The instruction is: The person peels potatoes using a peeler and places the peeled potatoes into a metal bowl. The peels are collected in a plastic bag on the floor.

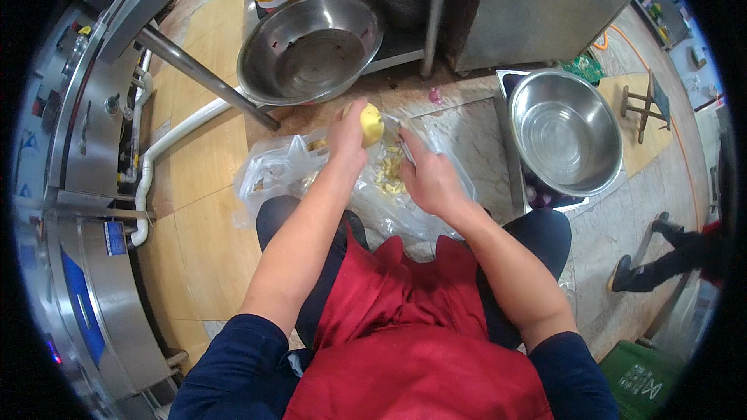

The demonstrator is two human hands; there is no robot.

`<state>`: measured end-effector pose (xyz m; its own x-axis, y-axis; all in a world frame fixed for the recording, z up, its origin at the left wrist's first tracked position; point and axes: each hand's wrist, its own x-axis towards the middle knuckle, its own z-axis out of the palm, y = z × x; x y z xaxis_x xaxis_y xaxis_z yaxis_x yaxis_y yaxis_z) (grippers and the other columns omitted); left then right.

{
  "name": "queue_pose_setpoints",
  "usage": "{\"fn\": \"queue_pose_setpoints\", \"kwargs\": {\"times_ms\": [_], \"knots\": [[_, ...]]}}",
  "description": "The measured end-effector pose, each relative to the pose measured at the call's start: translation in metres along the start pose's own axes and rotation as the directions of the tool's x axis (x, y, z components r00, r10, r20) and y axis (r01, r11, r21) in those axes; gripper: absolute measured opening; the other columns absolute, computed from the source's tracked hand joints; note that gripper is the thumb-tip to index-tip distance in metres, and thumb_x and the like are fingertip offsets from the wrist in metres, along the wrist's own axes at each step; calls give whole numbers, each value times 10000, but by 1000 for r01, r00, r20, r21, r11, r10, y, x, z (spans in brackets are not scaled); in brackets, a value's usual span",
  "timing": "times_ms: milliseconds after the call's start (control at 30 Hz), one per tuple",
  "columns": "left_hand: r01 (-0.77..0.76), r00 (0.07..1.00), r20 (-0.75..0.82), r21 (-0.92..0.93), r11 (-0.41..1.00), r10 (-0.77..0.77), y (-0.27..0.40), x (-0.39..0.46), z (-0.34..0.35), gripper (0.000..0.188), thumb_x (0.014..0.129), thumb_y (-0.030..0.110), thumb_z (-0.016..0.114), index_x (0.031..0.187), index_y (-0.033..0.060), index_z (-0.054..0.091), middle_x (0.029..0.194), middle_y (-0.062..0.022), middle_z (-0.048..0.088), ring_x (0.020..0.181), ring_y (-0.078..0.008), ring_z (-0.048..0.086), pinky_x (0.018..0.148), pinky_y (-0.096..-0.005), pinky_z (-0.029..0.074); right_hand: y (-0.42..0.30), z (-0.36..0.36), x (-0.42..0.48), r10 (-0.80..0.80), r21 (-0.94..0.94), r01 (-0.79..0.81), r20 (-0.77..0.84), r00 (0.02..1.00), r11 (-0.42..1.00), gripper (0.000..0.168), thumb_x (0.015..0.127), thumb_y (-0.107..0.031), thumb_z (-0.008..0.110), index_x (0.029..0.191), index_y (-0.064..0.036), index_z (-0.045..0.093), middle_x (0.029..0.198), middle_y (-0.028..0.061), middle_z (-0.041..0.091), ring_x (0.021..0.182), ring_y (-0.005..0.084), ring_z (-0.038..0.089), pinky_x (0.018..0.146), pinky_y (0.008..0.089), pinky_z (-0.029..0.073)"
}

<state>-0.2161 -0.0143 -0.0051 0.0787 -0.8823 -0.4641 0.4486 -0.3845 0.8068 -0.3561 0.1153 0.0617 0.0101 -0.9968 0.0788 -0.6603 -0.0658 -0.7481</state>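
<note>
My left hand (348, 135) holds a peeled yellow potato (372, 125), with a small dark spot on its surface. Just to the right, my right hand (430, 178) is closed around a narrow tool (407, 150), a peeler or small knife; which one cannot be told, as the fingers cover most of it. Below both hands lies a clear plastic bag (402, 216) on the floor, spread open, with yellowish peelings (390, 172) in it. Another bunched clear plastic bag (274, 166) lies to the left, partly behind my left forearm.
A large steel basin (309, 93) stands ahead by a metal shelf (397, 59). At right, another steel basin (566, 134) rests on a steel tray (513, 169) holding dark purple vegetables. A person's legs (648, 274) are at far right. A metal table leg (204, 73) slants at left.
</note>
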Motion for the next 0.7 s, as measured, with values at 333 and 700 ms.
{"fn": "queue_pose_setpoints", "kwargs": {"times_ms": [333, 700], "knots": [[202, 978, 89, -195, 960, -188, 7, 20, -9, 362, 940, 436, 600, 1078, 102, 628, 925, -86, 680, 836, -270, 660, 730, -421, 530, 2, 40, -18, 35, 39, -38, 78, 996, 999, 559, 895, -82, 548, 1429, 22, 420, 801, 368, 649, 756, 536, 657, 765, 621, 514], [406, 907, 199, -181, 896, -371, 21, -12, 3, 341, 946, 468, 603, 1091, 160, 635, 1055, -59, 686, 961, -260, 641, 861, -485, 518, 1, 12, 8, -26, 42, 27, -37, 999, 999, 619, 895, -83, 556, 1477, 7, 367, 783, 338, 661, 738, 521, 662, 735, 624, 513]]}}
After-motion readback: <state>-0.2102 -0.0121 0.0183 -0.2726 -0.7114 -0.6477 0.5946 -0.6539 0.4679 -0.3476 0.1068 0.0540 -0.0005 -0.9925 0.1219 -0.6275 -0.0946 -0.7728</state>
